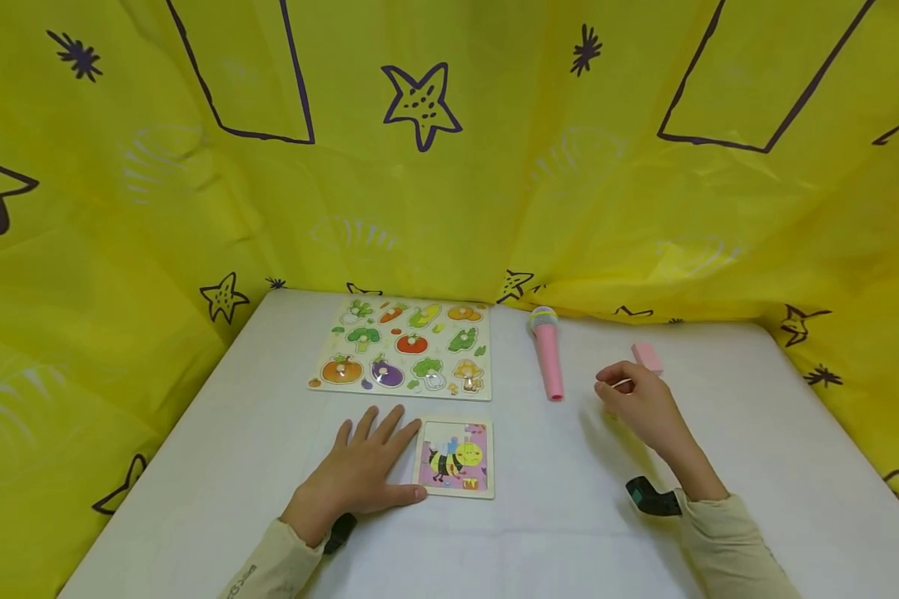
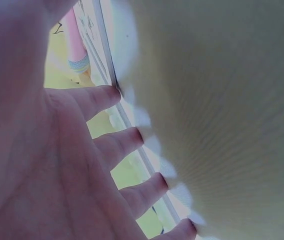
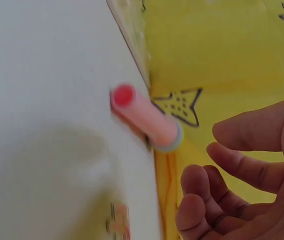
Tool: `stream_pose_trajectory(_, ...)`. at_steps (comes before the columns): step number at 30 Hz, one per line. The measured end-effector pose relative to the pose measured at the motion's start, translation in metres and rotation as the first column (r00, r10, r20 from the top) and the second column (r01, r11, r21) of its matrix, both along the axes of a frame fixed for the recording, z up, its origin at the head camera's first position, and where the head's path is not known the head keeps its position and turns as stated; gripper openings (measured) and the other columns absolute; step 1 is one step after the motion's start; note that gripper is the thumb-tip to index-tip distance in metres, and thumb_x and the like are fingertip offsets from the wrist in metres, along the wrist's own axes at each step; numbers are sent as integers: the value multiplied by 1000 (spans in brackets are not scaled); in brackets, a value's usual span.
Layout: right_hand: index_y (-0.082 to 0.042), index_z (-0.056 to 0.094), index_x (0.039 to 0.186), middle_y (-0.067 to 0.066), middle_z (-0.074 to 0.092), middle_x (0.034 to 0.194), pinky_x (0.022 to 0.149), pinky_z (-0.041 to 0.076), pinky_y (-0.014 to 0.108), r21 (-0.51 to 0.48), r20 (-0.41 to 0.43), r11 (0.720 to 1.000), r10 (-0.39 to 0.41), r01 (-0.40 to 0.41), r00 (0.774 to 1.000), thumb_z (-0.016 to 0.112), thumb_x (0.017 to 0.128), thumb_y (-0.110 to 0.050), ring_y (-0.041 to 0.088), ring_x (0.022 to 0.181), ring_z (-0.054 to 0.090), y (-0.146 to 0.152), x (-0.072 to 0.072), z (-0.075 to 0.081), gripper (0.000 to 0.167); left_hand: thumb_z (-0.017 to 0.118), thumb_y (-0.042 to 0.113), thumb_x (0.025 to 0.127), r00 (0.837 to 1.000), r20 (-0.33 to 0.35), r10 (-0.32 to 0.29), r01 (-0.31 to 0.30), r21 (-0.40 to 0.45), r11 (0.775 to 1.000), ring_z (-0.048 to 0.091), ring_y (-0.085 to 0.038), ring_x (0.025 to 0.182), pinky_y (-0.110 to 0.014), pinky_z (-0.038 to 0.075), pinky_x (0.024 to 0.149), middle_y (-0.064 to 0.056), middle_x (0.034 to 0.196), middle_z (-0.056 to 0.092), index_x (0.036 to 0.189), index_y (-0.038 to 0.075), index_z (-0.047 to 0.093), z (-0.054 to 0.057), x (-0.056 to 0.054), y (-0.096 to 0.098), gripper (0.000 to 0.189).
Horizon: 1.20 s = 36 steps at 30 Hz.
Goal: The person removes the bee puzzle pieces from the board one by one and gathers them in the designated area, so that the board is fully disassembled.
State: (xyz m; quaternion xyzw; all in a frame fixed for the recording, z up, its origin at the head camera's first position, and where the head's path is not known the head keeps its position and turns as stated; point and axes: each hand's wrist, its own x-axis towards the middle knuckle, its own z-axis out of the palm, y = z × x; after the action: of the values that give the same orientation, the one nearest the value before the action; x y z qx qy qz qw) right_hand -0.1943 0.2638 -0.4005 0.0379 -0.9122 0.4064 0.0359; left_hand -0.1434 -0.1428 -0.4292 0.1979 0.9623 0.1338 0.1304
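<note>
My left hand [image 1: 363,470] rests on the white table with its fingers spread. Its thumb and index finger lie along the left side of a small wooden bee puzzle [image 1: 455,459]. Fingertips [image 2: 132,140] meet the tabletop in the left wrist view. Over the table at the right is my right hand [image 1: 648,412], its fingers loosely curled and nothing visible in them. To its left lies a pink toy microphone [image 1: 548,358], seen from its handle end in the right wrist view. Just beyond the right hand is a pink block [image 1: 648,356], partly hidden.
A vegetable puzzle board [image 1: 404,393] with several pieces lies behind the bee puzzle. Yellow cloth [image 1: 449,225] with drawn stars hangs along the back and sides of the white table [image 1: 539,532]. A dark camera mount [image 1: 652,497] sits at the right wrist.
</note>
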Motion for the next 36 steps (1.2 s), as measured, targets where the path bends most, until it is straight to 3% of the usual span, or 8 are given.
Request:
stream_pose_trajectory(6, 2, 72, 111, 13, 67, 106, 73, 53, 32, 1, -51, 998, 68, -68, 996, 71, 102, -8, 29, 95, 65, -32, 4, -6, 14, 77, 63, 92, 1000, 10, 1, -1, 8, 1000, 18, -52, 158, -76, 14, 120, -15, 174, 27, 166, 17, 42, -1, -1, -1, 94)
stream_pose_trajectory(14, -2, 73, 103, 7, 67, 100, 81, 54, 39, -13, -84, 983, 180, -182, 980, 73, 98, -2, 22, 89, 64, -69, 6, -17, 5, 77, 63, 92, 1000, 21, -2, 2, 10, 1000, 17, -51, 158, -75, 14, 121, -14, 175, 26, 166, 18, 41, -1, -2, 0, 94)
stream_pose_trajectory(27, -2, 74, 104, 4, 62, 98, 77, 52, 35, 24, -21, 953, 302, -302, 953, 72, 96, -2, 18, 84, 58, -116, 15, -25, 7, 77, 63, 91, 1000, 29, -1, 0, 15, 1000, 17, -52, 158, -76, 13, 121, -15, 174, 27, 166, 17, 42, -2, -1, 1, 95)
stream_pose_trajectory(36, -4, 74, 104, 5, 57, 96, 73, 49, 30, 84, 24, 907, 411, -412, 911, 72, 96, -3, 18, 85, 54, -137, 19, -23, 8, 76, 63, 92, 1000, 15, -6, 6, -16, 1000, 17, -53, 158, -76, 14, 120, -15, 174, 27, 166, 17, 41, -1, -5, -1, 94)
